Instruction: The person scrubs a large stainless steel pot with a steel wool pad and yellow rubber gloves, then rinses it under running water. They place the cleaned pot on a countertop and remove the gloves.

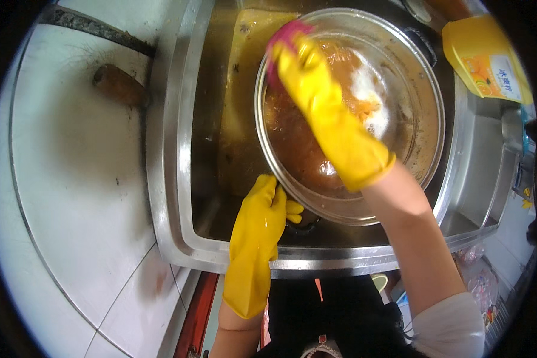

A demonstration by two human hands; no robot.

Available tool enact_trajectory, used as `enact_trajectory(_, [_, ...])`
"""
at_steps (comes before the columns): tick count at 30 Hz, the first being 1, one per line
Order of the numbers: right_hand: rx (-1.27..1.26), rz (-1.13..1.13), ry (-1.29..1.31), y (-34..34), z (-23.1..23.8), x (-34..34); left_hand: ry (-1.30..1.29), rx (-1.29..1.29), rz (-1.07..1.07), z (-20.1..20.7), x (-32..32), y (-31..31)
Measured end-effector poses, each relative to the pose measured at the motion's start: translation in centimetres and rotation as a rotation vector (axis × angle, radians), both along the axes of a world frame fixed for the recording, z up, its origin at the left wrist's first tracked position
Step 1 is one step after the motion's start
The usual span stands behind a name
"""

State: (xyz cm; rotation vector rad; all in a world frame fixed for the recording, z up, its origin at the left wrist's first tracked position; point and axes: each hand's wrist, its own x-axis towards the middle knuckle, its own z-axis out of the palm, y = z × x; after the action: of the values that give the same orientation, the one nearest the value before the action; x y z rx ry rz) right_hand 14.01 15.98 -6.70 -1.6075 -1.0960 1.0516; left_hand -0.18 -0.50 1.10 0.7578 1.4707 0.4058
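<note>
At upper centre, the yellow-gloved right hand [307, 68] holds a blurred pink cloth [274, 62] at the rim of a metal pot [422, 113]; lower, left of centre, the gloved left hand [266, 201] touches the pot. A yellow jug [474, 45] stands upper right.

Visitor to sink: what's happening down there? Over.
Right fingers holding pink cloth or pad at far-left rim of metal pan. Left fingers at near-left rim. Pan in sink, brownish inside. Yellow bottle off right, out of the way.

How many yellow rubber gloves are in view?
2: one on the left hand, by the pot at its lower-left rim; one on the right hand, holding a pink cloth at its upper-left rim.
</note>
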Motion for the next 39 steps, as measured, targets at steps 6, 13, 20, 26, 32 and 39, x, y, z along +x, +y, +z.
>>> enact_trajectory(6, [-0.506, 1.009, -0.428, -13.1, -1.5, 4.9, 0.083, -0.111, 0.029, -0.3, -0.1, 0.3])
enact_trajectory(13, [-0.833, 1.297, -1.321, -14.2, -6.0, 14.2, 0.116, -0.103, -0.014, -0.2, -0.1, 0.5])
enact_trajectory(20, [-0.681, 1.058, -0.277, -13.6, -5.5, 7.2, 0.082, -0.167, -0.008, -0.3, 0.1, 0.5])
enact_trajectory(26, [-0.138, 0.103, 0.690, -4.7, -0.8, 1.4, 0.033, -0.125, 0.001, -0.4, 0.2, 0.2])
enact_trajectory(32, [-0.168, -0.671, 0.528, 8.2, -3.2, 6.7, 0.113, -0.026, -0.076, -0.5, -0.1, -0.3])
enact_trajectory(39, [-0.296, 0.083, 0.291, 1.9, -6.7, 2.1, 0.060, -0.067, -0.021, -1.2, -0.1, -0.3])
